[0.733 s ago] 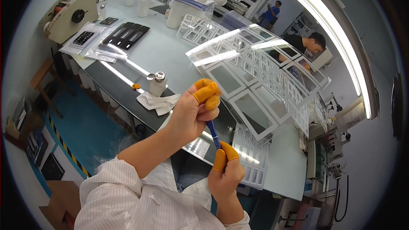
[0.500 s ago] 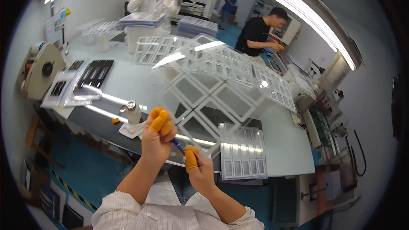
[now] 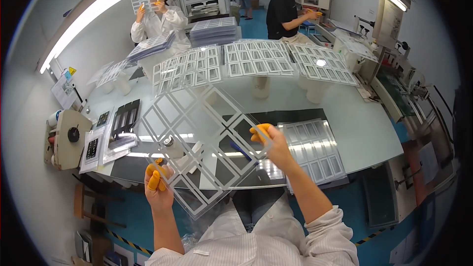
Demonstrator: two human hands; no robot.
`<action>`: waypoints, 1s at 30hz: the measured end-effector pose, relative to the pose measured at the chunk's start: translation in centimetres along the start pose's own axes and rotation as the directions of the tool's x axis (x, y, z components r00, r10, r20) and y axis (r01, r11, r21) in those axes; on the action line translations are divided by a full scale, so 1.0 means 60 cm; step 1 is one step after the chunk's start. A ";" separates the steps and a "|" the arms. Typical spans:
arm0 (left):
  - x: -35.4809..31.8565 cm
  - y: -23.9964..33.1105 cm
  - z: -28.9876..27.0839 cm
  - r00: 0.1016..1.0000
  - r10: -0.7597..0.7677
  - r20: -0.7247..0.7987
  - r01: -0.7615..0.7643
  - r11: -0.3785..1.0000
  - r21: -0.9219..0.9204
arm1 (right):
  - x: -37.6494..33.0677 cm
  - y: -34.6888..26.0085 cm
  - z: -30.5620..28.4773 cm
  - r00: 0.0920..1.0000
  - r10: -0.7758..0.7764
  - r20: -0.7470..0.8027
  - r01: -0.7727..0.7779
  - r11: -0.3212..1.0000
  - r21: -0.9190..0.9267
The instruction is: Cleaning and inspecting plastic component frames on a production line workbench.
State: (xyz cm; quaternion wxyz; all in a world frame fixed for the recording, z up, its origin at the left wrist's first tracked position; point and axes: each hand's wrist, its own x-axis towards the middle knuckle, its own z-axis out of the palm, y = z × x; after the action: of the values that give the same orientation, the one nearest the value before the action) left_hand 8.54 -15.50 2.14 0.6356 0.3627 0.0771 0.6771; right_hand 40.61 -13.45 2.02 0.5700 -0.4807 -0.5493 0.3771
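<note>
A clear sheet printed with white rectangular frames (image 3: 212, 143) is stretched between my hands, tilted above the table. My left hand (image 3: 158, 187), with orange finger cots, is closed on its lower left edge. At the right edge, my right hand (image 3: 277, 149) pinches it, also in orange finger cots. Through the sheet a blue pen (image 3: 242, 151) shows lying on the dark part of the tabletop. A bottle with a metal top (image 3: 171, 146) and a white cloth also show through it, farther left. A stack of similar framed sheets (image 3: 315, 150) lies beside my right hand.
Rows of framed sheets (image 3: 258, 58) rest on white cups across the far side. Taller stacks (image 3: 213, 30) stand behind them. A beige tape dispenser (image 3: 69, 140) and black-printed sheets (image 3: 123, 123) are at left. A white-coated person (image 3: 160, 22) and one in black (image 3: 283, 12) work beyond.
The blue pen has left my left hand and lies on the table. My hands have moved apart, the left going left, the right going right and up, with the sheet now between them.
</note>
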 end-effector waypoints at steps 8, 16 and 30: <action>-0.014 0.012 -0.002 0.999 0.027 0.032 -0.033 0.977 0.209 | -0.001 -0.137 0.008 0.974 -0.172 0.146 0.160 0.983 0.087; -0.016 0.001 -0.023 0.984 0.067 -0.162 0.134 0.310 0.941 | -0.040 -0.201 0.063 0.813 -0.582 0.024 0.572 0.791 -0.218; -0.057 -0.123 0.116 0.971 0.222 0.092 -0.193 0.495 0.847 | -0.111 -0.208 0.185 0.547 -0.837 -0.022 0.678 0.459 -0.574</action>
State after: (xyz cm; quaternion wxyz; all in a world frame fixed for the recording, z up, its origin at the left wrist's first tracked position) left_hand 18.35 -19.75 1.64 0.2899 0.6232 0.3628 0.6292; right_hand 27.65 -21.53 11.55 0.6079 -0.3619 -0.6894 -0.1558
